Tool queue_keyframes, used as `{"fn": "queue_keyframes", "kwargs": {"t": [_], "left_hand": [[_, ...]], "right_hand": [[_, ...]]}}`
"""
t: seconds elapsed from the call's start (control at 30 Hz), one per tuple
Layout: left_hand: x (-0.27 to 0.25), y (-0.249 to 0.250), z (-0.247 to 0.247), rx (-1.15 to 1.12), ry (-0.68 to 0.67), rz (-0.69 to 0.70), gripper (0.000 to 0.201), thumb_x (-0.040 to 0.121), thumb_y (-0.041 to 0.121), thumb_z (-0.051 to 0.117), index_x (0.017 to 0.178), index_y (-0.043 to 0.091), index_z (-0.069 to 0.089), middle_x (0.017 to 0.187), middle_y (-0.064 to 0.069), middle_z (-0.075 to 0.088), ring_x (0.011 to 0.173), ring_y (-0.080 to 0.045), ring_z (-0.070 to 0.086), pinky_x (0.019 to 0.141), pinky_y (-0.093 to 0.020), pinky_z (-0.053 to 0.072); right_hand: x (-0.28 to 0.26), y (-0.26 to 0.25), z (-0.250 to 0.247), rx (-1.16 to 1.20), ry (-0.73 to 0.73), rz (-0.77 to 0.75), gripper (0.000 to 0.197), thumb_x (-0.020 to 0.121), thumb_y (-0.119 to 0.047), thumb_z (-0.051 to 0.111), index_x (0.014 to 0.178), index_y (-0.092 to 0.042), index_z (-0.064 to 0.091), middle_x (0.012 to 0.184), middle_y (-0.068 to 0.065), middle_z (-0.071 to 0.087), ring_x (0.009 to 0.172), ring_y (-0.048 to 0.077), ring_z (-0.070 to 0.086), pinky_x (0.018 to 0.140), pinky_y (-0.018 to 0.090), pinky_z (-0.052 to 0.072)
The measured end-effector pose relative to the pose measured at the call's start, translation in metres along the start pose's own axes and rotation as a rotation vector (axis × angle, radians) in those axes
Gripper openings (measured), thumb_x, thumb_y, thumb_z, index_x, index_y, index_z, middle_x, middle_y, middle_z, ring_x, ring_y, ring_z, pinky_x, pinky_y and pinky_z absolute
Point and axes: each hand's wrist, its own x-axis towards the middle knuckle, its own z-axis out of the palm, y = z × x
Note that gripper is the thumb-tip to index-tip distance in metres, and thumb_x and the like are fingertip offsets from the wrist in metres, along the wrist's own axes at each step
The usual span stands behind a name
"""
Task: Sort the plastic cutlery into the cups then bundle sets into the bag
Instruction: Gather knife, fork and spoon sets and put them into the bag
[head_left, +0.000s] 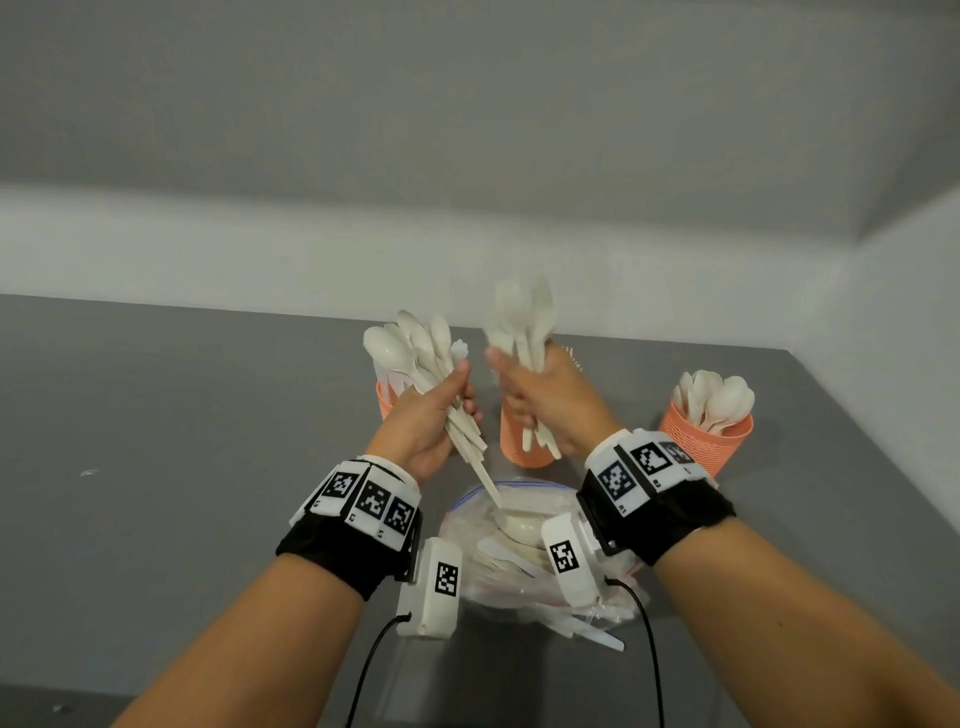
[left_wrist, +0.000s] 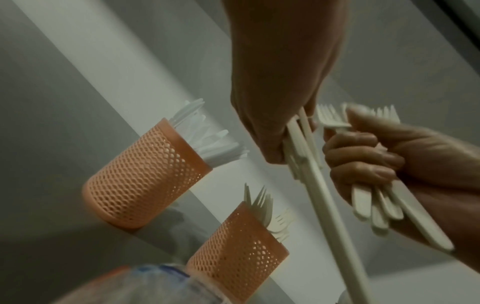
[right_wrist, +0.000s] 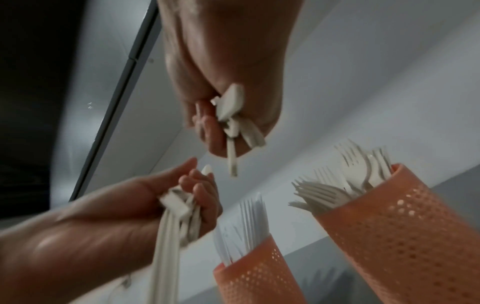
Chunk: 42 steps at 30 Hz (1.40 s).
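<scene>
My left hand (head_left: 436, 415) grips a fanned bundle of white plastic cutlery (head_left: 415, 348), spoon bowls up. One long handle (head_left: 485, 480) slips down from it toward the mouth of the clear zip bag (head_left: 467, 519). Right beside it my right hand (head_left: 540, 400) grips a second bundle (head_left: 522, 317); the left wrist view shows forks (left_wrist: 332, 117) in it. Both hands hover above the bag, which holds several white pieces. In the right wrist view my right hand (right_wrist: 223, 115) clasps handle ends above my left hand (right_wrist: 197, 195).
Three orange mesh cups stand on the grey table (head_left: 156, 415): one with knives (left_wrist: 145, 185) at the left, one with forks (left_wrist: 239, 255) in the middle behind the hands, one with spoons (head_left: 709, 434) at the right. A white wall backs the table.
</scene>
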Motion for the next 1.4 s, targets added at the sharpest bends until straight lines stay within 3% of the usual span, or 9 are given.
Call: {"fn": "queue_keyframes", "kwargs": {"t": [0.17, 0.33, 0.47, 0.53, 0.67, 0.83, 1.07, 1.2, 1.4], "left_hand": [[0.004, -0.001, 0.004, -0.076, 0.084, -0.045, 0.048, 0.084, 0.051, 0.057, 0.109, 0.010, 0.059, 0.105, -0.016, 0.053, 0.097, -0.030, 0.053, 0.086, -0.045, 0.049], [0.009, -0.002, 0.007, -0.095, 0.015, -0.048, 0.042, 0.078, 0.057, 0.056, 0.078, 0.016, 0.065, 0.084, -0.007, 0.058, 0.080, -0.021, 0.058, 0.079, -0.036, 0.050], [0.011, -0.001, 0.007, -0.154, -0.074, -0.001, 0.034, 0.094, 0.038, 0.043, 0.091, 0.011, 0.064, 0.087, -0.006, 0.071, 0.088, -0.018, 0.067, 0.080, -0.031, 0.055], [0.009, -0.001, 0.006, -0.189, -0.134, -0.002, 0.032, 0.099, 0.026, 0.036, 0.097, 0.009, 0.063, 0.084, -0.005, 0.074, 0.083, -0.017, 0.070, 0.076, -0.031, 0.055], [0.006, -0.003, 0.004, -0.157, -0.129, 0.015, 0.029, 0.098, 0.014, 0.036, 0.117, 0.004, 0.056, 0.102, -0.013, 0.071, 0.095, -0.025, 0.069, 0.072, -0.038, 0.058], [0.007, -0.005, 0.005, -0.097, -0.102, 0.009, 0.037, 0.095, 0.009, 0.042, 0.130, -0.004, 0.046, 0.125, -0.028, 0.056, 0.114, -0.040, 0.057, 0.096, -0.057, 0.045], [0.005, -0.008, 0.008, -0.044, -0.033, 0.098, 0.034, 0.094, 0.007, 0.049, 0.128, 0.005, 0.049, 0.116, -0.018, 0.064, 0.097, -0.029, 0.067, 0.075, -0.046, 0.058], [0.009, -0.007, 0.007, -0.051, 0.034, 0.097, 0.033, 0.094, 0.005, 0.049, 0.126, 0.002, 0.048, 0.118, -0.020, 0.063, 0.105, -0.033, 0.064, 0.083, -0.047, 0.055], [0.011, 0.004, 0.001, -0.130, 0.118, 0.136, 0.010, 0.095, 0.004, 0.044, 0.098, 0.008, 0.053, 0.082, -0.008, 0.060, 0.060, -0.009, 0.068, 0.058, -0.023, 0.057]], "right_hand": [[-0.007, 0.011, 0.007, -0.441, -0.155, -0.101, 0.036, 0.067, -0.007, 0.080, 0.095, -0.013, 0.059, 0.076, -0.005, 0.063, 0.072, 0.007, 0.061, 0.072, 0.023, 0.051], [-0.003, 0.021, 0.009, -0.523, -0.078, -0.132, 0.020, 0.072, -0.009, 0.075, 0.077, -0.016, 0.057, 0.061, -0.006, 0.051, 0.058, 0.008, 0.051, 0.062, 0.021, 0.044], [0.000, 0.025, 0.008, -0.589, -0.006, -0.143, 0.012, 0.085, -0.017, 0.063, 0.093, -0.008, 0.063, 0.069, -0.004, 0.059, 0.062, 0.006, 0.054, 0.058, 0.005, 0.039], [0.003, 0.025, 0.005, -0.525, -0.026, -0.091, 0.015, 0.089, -0.019, 0.059, 0.093, -0.006, 0.064, 0.071, 0.002, 0.064, 0.063, 0.010, 0.059, 0.061, 0.013, 0.045], [0.006, 0.027, -0.007, -0.206, -0.109, 0.126, 0.019, 0.093, -0.018, 0.055, 0.103, -0.004, 0.060, 0.046, -0.012, 0.054, 0.034, 0.001, 0.045, 0.035, 0.015, 0.034], [0.007, 0.029, -0.014, -0.033, -0.212, 0.239, 0.012, 0.095, -0.017, 0.051, 0.100, -0.008, 0.057, 0.040, -0.011, 0.048, 0.032, 0.003, 0.033, 0.031, 0.015, 0.025], [0.009, 0.033, -0.014, -0.054, -0.169, 0.338, 0.019, 0.092, -0.027, 0.056, 0.103, -0.012, 0.055, 0.061, 0.001, 0.050, 0.033, 0.003, 0.033, 0.030, 0.015, 0.026], [0.009, 0.032, -0.014, -0.169, -0.214, 0.335, 0.030, 0.088, -0.041, 0.057, 0.095, -0.011, 0.056, 0.057, 0.002, 0.045, 0.032, 0.004, 0.031, 0.033, 0.016, 0.025], [0.023, 0.013, -0.043, -0.057, 0.057, 0.139, 0.017, 0.094, -0.030, 0.050, 0.087, -0.015, 0.051, 0.054, -0.006, 0.042, 0.035, 0.004, 0.033, 0.034, 0.017, 0.028]]}}
